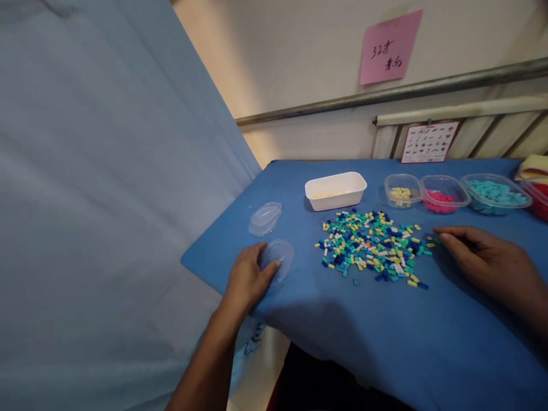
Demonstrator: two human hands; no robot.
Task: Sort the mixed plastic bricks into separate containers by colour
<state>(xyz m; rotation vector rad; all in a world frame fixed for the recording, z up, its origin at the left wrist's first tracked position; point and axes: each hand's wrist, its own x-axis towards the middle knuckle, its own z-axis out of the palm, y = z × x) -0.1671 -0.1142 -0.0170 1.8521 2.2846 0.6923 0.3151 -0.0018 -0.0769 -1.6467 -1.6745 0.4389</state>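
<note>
Bricks [373, 246], small and many-coloured, lie heaped mid-desk on the blue cloth [428, 342]. At their 3 o'clock the right hand [483, 257] rests flat, fingers loosely spread, fingertips just beside the heap, pinching nothing. At 9 o'clock the left hand [250, 277] curls over a clear lid [280, 254], touching it; another lid [265, 218] lies beyond. At 12 o'clock stand a white tray [336, 191] and clear tubs [445, 194] of sorted pieces.
</note>
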